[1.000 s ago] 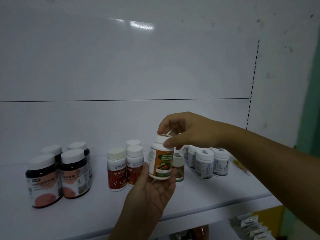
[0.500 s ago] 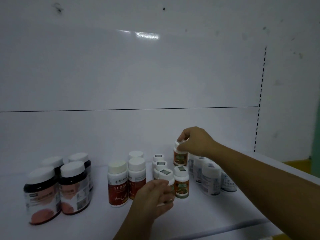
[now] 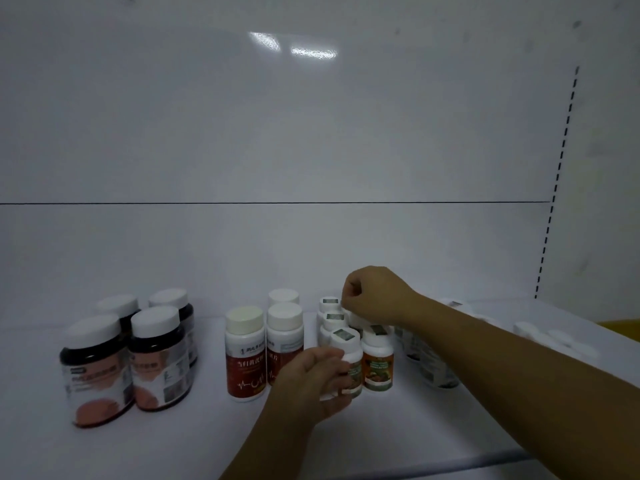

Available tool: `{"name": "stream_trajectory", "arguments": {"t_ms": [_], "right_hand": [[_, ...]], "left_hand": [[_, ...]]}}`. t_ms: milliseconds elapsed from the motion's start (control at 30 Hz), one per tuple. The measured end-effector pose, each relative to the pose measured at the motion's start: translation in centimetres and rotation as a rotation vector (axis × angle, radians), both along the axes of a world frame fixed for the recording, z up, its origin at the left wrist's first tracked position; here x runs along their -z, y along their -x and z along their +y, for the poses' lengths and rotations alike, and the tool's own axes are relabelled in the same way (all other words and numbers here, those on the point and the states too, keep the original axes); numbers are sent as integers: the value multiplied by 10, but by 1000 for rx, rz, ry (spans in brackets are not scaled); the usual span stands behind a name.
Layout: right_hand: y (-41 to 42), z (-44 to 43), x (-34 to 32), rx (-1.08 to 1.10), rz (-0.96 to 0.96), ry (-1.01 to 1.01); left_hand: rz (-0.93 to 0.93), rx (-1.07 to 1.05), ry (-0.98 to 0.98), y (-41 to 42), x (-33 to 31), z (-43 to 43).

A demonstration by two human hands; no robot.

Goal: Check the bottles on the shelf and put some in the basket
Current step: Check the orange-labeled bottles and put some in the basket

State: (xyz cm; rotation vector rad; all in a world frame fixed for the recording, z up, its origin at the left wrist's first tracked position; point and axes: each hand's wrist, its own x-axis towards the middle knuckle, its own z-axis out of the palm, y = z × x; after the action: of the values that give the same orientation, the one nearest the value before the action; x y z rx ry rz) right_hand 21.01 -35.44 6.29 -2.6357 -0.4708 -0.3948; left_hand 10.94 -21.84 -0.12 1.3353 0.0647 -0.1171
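Head view: left hand wraps a small orange-labelled bottle standing on the shelf; right hand pinches a rear bottle's cap, mostly hidden. Bottles look light, rigid, smooth; grasp around the body. No basket visible.

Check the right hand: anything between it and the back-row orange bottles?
Nothing visible does. The right hand is already over the back row of orange bottles, fingers curled at a cap. Whether it grips one cannot be told. The left hand holds the front bottle.
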Motion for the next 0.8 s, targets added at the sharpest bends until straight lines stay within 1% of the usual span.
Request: {"name": "stream_trajectory", "arguments": {"t_ms": [67, 167, 233, 400, 600, 667, 733, 800], "right_hand": [[-4, 0, -3, 26, 24, 46], [-10, -7, -2, 76, 151, 215], [-11, -11, -1, 48, 197, 224], [-6, -20, -2, -5, 202, 271], [-1, -17, -2, -1, 186, 375], [0, -9, -6, -2, 71, 345], [2, 4, -7, -16, -40, 260], [3, 19, -4, -5, -12, 276]], "left_hand": [[0, 9, -16, -1, 2, 1], [-6, 1, -18, -1, 4, 4], [-9, -3, -25, -1, 3, 4], [-21, -11, -42, 2, 2, 1], [-31, -14, -53, 5, 0, -2], [-32, -8, -66, 6, 0, -1], [-38, -8, -84, 8, -1, 0], [-40, -16, -93, 11, -1, 0]]}}
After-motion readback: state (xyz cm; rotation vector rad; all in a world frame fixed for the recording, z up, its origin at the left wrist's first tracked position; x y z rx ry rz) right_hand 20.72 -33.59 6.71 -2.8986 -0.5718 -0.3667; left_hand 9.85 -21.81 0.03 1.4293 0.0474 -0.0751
